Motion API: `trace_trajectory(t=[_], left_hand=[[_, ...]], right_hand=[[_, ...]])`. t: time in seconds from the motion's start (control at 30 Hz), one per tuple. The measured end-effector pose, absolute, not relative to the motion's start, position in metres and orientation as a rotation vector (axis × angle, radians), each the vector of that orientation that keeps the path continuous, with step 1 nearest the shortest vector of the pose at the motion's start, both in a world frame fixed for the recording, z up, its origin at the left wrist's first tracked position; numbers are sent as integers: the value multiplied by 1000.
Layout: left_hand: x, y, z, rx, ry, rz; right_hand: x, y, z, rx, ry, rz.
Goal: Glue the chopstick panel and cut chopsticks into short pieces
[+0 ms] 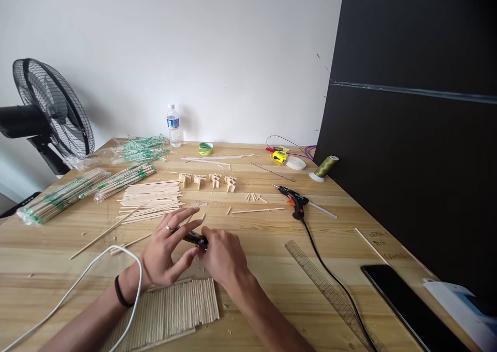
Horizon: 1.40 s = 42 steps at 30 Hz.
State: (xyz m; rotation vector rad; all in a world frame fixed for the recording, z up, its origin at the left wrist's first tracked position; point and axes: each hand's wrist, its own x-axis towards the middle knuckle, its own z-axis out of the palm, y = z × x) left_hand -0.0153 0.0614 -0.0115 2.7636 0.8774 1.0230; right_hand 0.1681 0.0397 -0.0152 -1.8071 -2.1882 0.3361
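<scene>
Black handheld tool (198,239), lower centre, sits grasped by the right hand (224,253), left hand (165,251) fingers splayed, wooden table (267,264) spreading rightward to the edge of a transparent ruler (329,292).

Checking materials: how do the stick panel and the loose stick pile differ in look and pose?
The stick panel is packed side by side; the loose stick pile overlaps unevenly. The panel's sticks run front to back; the pile's lie mostly crosswise. Both are pale sticks.

soft, bright light comes from left of the bottle (174,129), casting a faint shadow right of it; farther right, the black panel (411,171) looks dim.
</scene>
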Motion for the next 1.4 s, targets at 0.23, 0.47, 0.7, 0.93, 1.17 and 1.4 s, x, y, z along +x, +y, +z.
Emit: trace_trajectory(t=[0.23, 0.47, 0.7, 0.93, 1.17, 1.4], left_hand=[[-14, 66, -12, 2807, 791, 1125], [-13, 72, -18, 2790, 807, 1083], [-19, 73, -18, 2636, 858, 1118], [-30, 81, -8, 2328, 1172, 1366], [-59, 91, 16, 2359, 1112, 796], [-43, 82, 2, 2434, 857, 431]], right_hand=[[167, 40, -15, -1849, -2185, 342], [167, 41, -21, -1901, -2171, 313], [175, 45, -19, -1986, -2153, 191], [183, 46, -13, -2008, -2102, 228], [195, 53, -17, -2079, -1910, 248], [197, 52, -21, -1995, -1854, 278]])
